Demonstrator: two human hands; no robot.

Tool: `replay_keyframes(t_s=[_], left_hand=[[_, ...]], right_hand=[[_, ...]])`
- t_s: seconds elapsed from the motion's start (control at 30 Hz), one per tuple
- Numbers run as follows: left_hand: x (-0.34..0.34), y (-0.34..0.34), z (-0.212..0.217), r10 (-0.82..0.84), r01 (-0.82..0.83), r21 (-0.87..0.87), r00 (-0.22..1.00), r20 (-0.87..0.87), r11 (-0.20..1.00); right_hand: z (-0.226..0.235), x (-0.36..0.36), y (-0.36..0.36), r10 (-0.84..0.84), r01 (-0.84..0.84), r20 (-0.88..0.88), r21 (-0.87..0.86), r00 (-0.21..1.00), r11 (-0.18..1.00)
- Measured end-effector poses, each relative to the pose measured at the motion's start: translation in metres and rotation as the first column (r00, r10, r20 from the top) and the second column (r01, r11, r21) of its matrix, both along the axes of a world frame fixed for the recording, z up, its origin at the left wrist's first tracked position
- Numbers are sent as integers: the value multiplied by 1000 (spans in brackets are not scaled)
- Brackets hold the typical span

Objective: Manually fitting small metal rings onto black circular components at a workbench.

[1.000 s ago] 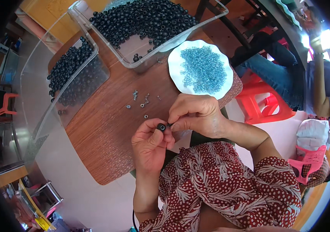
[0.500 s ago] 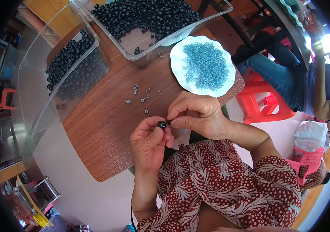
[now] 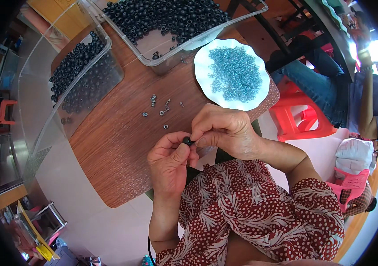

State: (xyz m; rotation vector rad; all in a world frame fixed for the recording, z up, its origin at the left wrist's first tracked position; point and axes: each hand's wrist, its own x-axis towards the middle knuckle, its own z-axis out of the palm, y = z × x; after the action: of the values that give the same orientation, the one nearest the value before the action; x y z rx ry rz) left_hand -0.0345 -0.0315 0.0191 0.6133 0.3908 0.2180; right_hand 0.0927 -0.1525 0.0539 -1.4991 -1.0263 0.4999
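My left hand (image 3: pixel 167 164) is closed, pinching a small round black knob-like piece (image 3: pixel 187 141) between thumb and fingers above the table's near edge. Thumb and forefinger of my right hand (image 3: pixel 231 133) are pressed together against the right side of that piece; whatever sits between these fingertips is hidden. Beyond my hands, several small silvery metal pieces (image 3: pixel 153 101) lie loose on the brown wooden table (image 3: pixel 109 164). A white wavy-rimmed plate (image 3: pixel 201 73) farther right carries a heap of tiny clear bluish pieces (image 3: pixel 235 75).
A clear plastic bin (image 3: pixel 151 61) of black round pieces (image 3: pixel 166 20) stands at the table's far side, with a second clear bin (image 3: pixel 113 71) of them at left. A red stool (image 3: pixel 302 119) and a seated person in jeans (image 3: pixel 313 88) are at right. A pink chair (image 3: pixel 350 184) stands lower right.
The black piece has turned in my left fingers, so its open end no longer faces up. My right fingertips have come closer against it. The view has shifted slightly.
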Motion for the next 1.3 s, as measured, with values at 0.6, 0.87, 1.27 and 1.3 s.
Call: replay_keyframes(t_s=[0.6,0.87,1.27,1.3], left_hand=[[2,-3,-3,26,-25,27,999,-27,999],[0,-4,-8,29,-25,89,999,-41,996],[-2,-16,-6,35,-29,125,998,-44,992],[-2,-16,-6,47,-43,123,998,-30,992]], right_hand=[[1,0,-1,-42,-24,-442,-144,896,989],[-4,9,0,-21,-143,-573,-240,820,960],[-11,10,-3,39,-215,-703,-164,710,963],[-10,10,-3,38,-214,-704,-164,710,963]])
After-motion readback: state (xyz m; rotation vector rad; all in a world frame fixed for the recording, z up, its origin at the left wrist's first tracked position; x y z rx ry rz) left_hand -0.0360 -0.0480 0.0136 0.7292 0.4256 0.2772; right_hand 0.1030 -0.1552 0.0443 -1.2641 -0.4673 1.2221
